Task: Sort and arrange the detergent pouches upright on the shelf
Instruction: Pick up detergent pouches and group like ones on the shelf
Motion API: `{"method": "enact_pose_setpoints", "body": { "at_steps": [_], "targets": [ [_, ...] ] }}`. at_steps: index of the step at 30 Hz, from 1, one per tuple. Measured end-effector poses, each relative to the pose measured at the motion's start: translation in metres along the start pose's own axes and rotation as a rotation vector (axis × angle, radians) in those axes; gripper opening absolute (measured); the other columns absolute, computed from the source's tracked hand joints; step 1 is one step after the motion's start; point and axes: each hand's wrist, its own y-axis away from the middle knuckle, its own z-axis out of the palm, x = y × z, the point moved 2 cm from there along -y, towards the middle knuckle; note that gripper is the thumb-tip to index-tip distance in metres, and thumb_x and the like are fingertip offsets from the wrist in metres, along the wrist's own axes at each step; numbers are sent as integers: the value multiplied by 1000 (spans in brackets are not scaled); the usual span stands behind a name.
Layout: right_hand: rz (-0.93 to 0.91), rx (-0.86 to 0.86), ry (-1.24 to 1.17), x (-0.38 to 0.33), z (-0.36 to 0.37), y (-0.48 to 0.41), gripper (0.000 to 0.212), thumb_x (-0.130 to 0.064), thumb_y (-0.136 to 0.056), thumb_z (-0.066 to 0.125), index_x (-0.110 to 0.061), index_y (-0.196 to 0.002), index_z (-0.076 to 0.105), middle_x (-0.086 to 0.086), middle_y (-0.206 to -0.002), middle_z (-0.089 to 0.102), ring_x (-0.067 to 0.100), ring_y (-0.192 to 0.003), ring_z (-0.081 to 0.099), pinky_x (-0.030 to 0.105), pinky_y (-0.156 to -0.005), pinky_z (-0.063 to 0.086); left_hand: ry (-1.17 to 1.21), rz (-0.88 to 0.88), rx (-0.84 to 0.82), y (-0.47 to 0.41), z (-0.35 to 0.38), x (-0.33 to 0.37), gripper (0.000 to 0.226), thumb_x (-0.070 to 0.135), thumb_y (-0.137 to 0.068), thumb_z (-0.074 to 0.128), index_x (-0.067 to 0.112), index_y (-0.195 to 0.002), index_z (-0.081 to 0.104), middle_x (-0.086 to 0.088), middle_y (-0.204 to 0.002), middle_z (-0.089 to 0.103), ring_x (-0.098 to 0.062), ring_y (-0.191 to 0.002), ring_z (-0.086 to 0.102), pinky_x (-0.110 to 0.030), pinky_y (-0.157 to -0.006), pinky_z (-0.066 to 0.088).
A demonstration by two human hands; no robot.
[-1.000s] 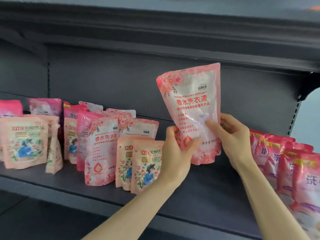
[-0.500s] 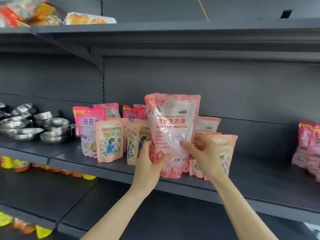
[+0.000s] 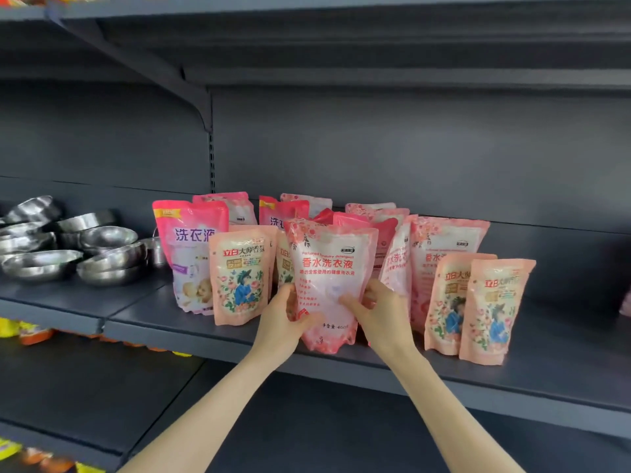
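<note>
A tall pink floral detergent pouch [image 3: 329, 268] stands upright near the front of the dark shelf [image 3: 239, 339], its base on the shelf board. My left hand [image 3: 285, 322] grips its lower left side, and my right hand [image 3: 377, 314] grips its lower right side with the thumb across the front. Behind and beside it stand several more pouches: a small peach pouch [image 3: 239, 274] to the left, a pink and white pouch [image 3: 186, 247] further left, and two small peach pouches [image 3: 478, 308] to the right.
Stacked steel bowls [image 3: 68, 247] fill the shelf section to the left. The shelf board stretches bare to the right of the pouches [image 3: 573, 336]. A lower shelf [image 3: 102, 387] sits below, with bright packets at its left edge.
The held pouch has come down from mid-air and moved left into the group; its base now rests on the shelf. Both hands still hold it. The camera view shifted left.
</note>
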Motion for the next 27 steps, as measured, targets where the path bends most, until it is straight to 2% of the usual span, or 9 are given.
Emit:
{"method": "enact_pose_setpoints", "body": {
  "at_steps": [4,6,8,10,12,14,17,24,27],
  "targets": [
    [-2,40,59,-2,6,-2,29,-28,-83,71,-12,-106,63,-3,-93,70,15,-86,66,39,-77,57,-36,14,5,-13,-3,-14,48,19,-74,79,19,-115,54,11,-104,64,6,-91,60,-8,-71,46],
    [10,24,73,-6,9,0,33,-28,-83,72,-13,-110,60,-9,-95,68,9,-85,65,28,-75,56,-104,26,22,-17,-5,-21,53,26,-72,80,19,-118,54,7,-110,59,-6,-99,57,-16,-79,45],
    [29,23,96,-10,13,1,35,-23,-82,72,-17,-112,56,-12,-92,65,4,-82,62,19,-72,53,-144,39,40,-22,-7,-28,56,30,-72,80,20,-120,54,5,-114,56,-12,-103,54,-22,-83,44],
    [62,45,143,-13,19,1,36,-17,-82,72,-17,-113,52,-6,-93,65,12,-83,64,24,-73,54,-153,43,31,-27,-11,-31,57,31,-73,79,20,-122,52,5,-116,56,-13,-105,54,-25,-85,44],
    [87,61,194,-16,25,0,37,-17,-83,71,-15,-113,49,0,-95,66,18,-84,65,20,-67,53,-157,43,5,-33,-15,-33,58,31,-74,78,19,-124,51,3,-118,56,-15,-106,55,-27,-86,46],
    [112,70,218,-20,33,-2,38,-17,-83,70,-14,-114,48,2,-97,66,20,-86,66,21,-67,53,-160,49,-9,-39,-20,-35,58,32,-73,78,19,-123,51,2,-119,56,-15,-105,55,-27,-84,47],
    [146,82,220,-23,43,-6,43,-17,-83,71,-12,-118,46,4,-103,66,22,-90,66,34,-77,56,-168,55,-20,-44,-25,-38,56,32,-75,77,18,-122,50,2,-121,55,-13,-106,53,-25,-82,43],
    [174,126,243,-25,61,-10,38,-18,-83,72,-14,-110,46,8,-100,66,23,-86,66,40,-76,57,-217,65,10,-52,-35,-44,55,32,-78,74,16,-124,47,-2,-123,51,-16,-108,52,-27,-84,43],
    [175,129,242,-26,65,-13,36,-17,-83,71,-16,-108,45,4,-99,65,17,-81,63,27,-69,55,-241,70,23,-54,-37,-45,55,32,-79,72,16,-124,45,-2,-124,50,-19,-110,53,-29,-84,45]
  ]
}}
